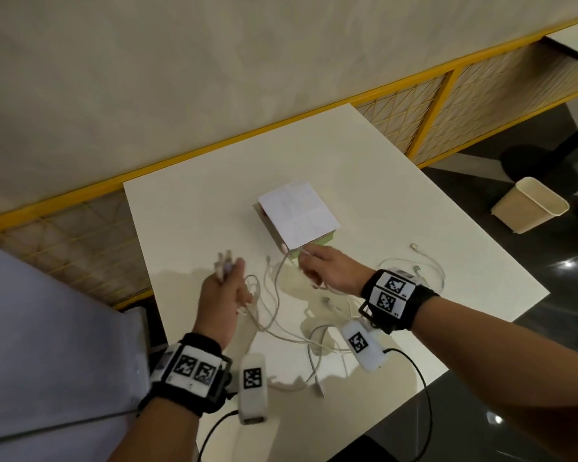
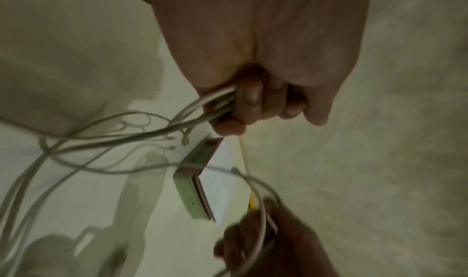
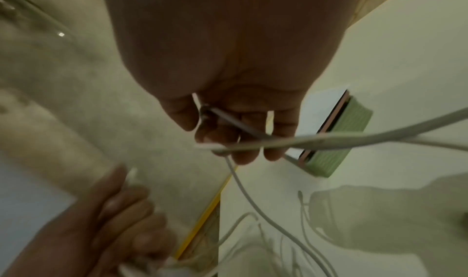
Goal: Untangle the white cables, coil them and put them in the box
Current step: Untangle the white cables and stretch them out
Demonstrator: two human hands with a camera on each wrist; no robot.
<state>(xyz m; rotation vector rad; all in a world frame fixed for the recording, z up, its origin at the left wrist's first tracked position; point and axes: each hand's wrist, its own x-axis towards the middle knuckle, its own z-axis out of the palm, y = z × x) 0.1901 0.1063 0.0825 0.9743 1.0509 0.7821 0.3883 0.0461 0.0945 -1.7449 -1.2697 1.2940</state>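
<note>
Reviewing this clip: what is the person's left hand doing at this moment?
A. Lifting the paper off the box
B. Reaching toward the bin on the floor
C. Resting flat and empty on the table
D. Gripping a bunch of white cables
D: in the left wrist view the fingers of the left hand curl round several white cables, raised above the table.

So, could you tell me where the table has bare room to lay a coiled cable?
The table is bare along its far edge, between the box and the yellow rail, and left of the box. It is crowded nearer, where white cables sprawl between the left hand and right hand.
</note>
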